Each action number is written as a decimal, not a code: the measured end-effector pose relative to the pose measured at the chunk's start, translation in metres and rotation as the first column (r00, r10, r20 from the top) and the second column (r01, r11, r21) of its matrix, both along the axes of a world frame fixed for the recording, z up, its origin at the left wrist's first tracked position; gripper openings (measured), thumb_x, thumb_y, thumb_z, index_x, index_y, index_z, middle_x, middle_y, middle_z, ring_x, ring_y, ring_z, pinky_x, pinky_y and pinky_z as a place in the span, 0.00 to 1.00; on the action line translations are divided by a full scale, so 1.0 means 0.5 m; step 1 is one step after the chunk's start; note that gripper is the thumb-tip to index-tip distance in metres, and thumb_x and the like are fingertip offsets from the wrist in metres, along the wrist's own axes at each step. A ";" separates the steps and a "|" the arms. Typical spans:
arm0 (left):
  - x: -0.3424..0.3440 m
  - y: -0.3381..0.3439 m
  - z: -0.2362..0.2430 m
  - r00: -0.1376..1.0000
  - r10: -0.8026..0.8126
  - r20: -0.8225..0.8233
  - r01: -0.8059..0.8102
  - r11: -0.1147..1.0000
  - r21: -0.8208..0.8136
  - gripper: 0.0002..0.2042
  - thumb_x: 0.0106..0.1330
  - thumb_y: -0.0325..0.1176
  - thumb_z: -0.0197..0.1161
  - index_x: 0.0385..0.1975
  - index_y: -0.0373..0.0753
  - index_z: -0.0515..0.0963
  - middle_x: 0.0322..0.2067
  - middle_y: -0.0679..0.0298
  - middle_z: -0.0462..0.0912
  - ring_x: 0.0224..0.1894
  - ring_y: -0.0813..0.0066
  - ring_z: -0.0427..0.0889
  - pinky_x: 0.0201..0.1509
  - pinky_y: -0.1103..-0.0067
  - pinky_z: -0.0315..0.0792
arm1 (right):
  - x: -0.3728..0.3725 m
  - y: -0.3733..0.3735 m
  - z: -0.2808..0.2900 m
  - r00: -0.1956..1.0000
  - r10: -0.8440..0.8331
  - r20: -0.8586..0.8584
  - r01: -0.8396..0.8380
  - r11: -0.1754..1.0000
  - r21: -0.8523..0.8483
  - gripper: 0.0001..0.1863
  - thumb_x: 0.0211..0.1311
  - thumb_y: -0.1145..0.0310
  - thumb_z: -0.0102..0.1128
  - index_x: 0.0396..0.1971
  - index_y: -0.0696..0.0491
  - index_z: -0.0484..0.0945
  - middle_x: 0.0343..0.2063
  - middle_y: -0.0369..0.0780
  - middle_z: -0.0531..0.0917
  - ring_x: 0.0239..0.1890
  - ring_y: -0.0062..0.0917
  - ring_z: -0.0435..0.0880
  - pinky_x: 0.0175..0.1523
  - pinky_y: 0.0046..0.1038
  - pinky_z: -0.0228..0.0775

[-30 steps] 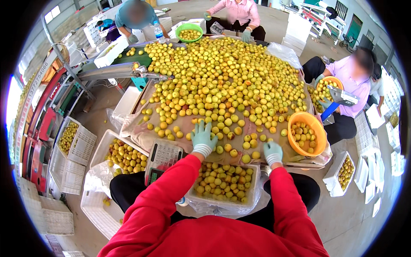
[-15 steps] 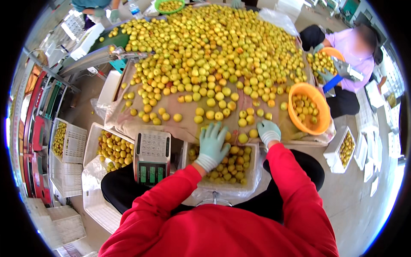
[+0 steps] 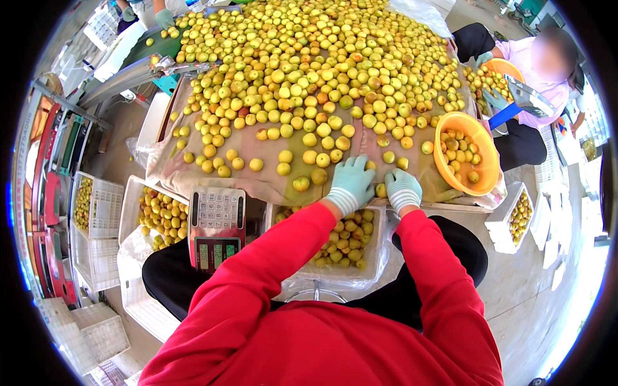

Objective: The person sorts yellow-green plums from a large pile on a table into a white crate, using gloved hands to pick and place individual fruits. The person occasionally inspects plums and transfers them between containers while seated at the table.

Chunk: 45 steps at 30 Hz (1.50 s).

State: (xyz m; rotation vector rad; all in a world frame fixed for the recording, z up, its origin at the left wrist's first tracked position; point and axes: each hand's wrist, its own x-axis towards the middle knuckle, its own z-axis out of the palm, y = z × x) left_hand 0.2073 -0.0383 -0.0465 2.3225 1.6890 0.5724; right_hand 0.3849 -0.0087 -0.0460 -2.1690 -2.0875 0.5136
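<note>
Gloved left hand (image 3: 351,183) and right hand (image 3: 403,188) at desk (image 3: 257,186) near edge, grips loosely cupped over yellow fruit (image 3: 381,190), lined crate (image 3: 341,241) below.

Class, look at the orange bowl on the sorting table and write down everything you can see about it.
The orange bowl is round and looks like smooth plastic, with a thick rim. It sits upright at the right end of the cloth-covered table, near the table's front edge. Roughly a dozen small yellow fruits lie loose in it, well below the rim. No hand touches it; the right hand rests on the cloth to its left.
</note>
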 end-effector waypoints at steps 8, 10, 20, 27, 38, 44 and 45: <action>-0.139 -0.162 -0.037 0.994 -0.068 0.086 0.061 0.995 0.083 0.11 0.51 0.35 0.69 0.35 0.44 0.81 0.49 0.62 0.79 0.55 0.57 0.75 0.54 0.59 0.69 | -0.005 0.001 0.001 1.000 0.006 0.002 -0.006 1.000 0.014 0.19 0.66 0.53 0.48 0.33 0.52 0.83 0.35 0.53 0.86 0.41 0.52 0.85 0.49 0.51 0.75; -0.169 -0.129 -0.016 0.996 0.064 0.069 -0.071 0.993 0.098 0.13 0.53 0.35 0.69 0.39 0.45 0.81 0.52 0.61 0.78 0.56 0.56 0.74 0.53 0.58 0.68 | -0.004 -0.001 0.000 1.000 0.006 0.005 -0.006 1.000 0.027 0.19 0.67 0.53 0.48 0.32 0.52 0.83 0.35 0.53 0.86 0.41 0.52 0.85 0.49 0.51 0.75; -0.165 -0.047 0.012 0.962 0.196 -0.189 -0.198 0.980 0.008 0.24 0.54 0.50 0.72 0.52 0.58 0.80 0.55 0.64 0.77 0.60 0.58 0.74 0.50 0.55 0.70 | 0.004 0.000 -0.009 0.998 0.061 -0.007 -0.061 0.998 0.031 0.20 0.70 0.50 0.47 0.38 0.51 0.81 0.34 0.52 0.86 0.40 0.52 0.85 0.47 0.51 0.76; -0.130 -0.152 0.015 0.999 -0.016 0.031 0.017 0.999 -0.033 0.18 0.56 0.43 0.71 0.48 0.51 0.82 0.53 0.61 0.79 0.54 0.56 0.79 0.48 0.57 0.74 | -0.042 -0.028 -0.017 0.931 0.319 -0.180 -0.271 0.930 0.248 0.17 0.71 0.51 0.53 0.47 0.47 0.80 0.41 0.48 0.86 0.43 0.47 0.85 0.47 0.48 0.77; -0.308 -0.017 -0.060 0.886 0.463 -0.034 -0.452 0.877 0.166 0.34 0.62 0.46 0.68 0.69 0.44 0.68 0.68 0.48 0.67 0.70 0.49 0.65 0.70 0.51 0.60 | -0.032 0.152 0.024 0.977 0.108 -0.181 -0.020 0.902 0.430 0.22 0.63 0.58 0.63 0.54 0.50 0.77 0.51 0.47 0.81 0.53 0.46 0.79 0.56 0.44 0.75; -0.275 -0.002 -0.061 0.904 0.421 -0.070 -0.413 0.905 0.106 0.38 0.63 0.51 0.67 0.71 0.40 0.65 0.70 0.49 0.65 0.72 0.50 0.62 0.74 0.52 0.55 | -0.067 0.224 -0.011 0.992 -0.116 0.050 0.093 0.941 0.325 0.44 0.62 0.41 0.63 0.71 0.52 0.62 0.72 0.51 0.62 0.72 0.49 0.61 0.68 0.51 0.64; -0.277 -0.003 -0.057 0.903 0.424 -0.067 -0.417 0.904 0.095 0.38 0.63 0.51 0.67 0.71 0.38 0.64 0.71 0.49 0.65 0.72 0.50 0.63 0.74 0.51 0.55 | -0.103 0.209 0.003 0.995 -0.060 0.086 0.032 0.956 0.291 0.45 0.61 0.40 0.62 0.72 0.52 0.61 0.73 0.51 0.61 0.73 0.49 0.59 0.69 0.54 0.61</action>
